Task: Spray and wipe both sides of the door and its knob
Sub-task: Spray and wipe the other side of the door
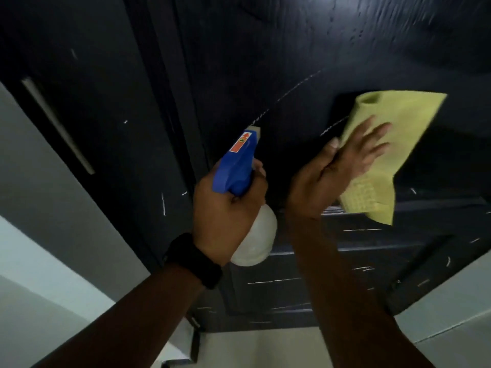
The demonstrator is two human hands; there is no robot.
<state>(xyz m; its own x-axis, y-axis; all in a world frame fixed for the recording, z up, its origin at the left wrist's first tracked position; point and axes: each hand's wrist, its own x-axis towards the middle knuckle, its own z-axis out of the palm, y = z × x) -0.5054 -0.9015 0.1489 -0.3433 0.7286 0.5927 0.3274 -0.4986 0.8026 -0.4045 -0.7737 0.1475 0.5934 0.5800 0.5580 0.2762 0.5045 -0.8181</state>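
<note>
A dark panelled door (305, 49) fills most of the view, with droplets and streaks on its surface. My left hand (225, 208) grips a spray bottle (239, 166) with a blue head and a white body, its nozzle pointing at the door. A thin jet arcs from the nozzle up and to the right. My right hand (342, 168) lies flat with fingers spread, pressing a yellow cloth (393, 123) against the door. No knob is in view.
A dark door frame (111, 107) with a pale metal strike plate (57, 123) stands at the left. Grey wall (32, 208) lies beyond it at the far left. A light floor (265, 346) shows below the door, and a pale wall (457, 301) at the right.
</note>
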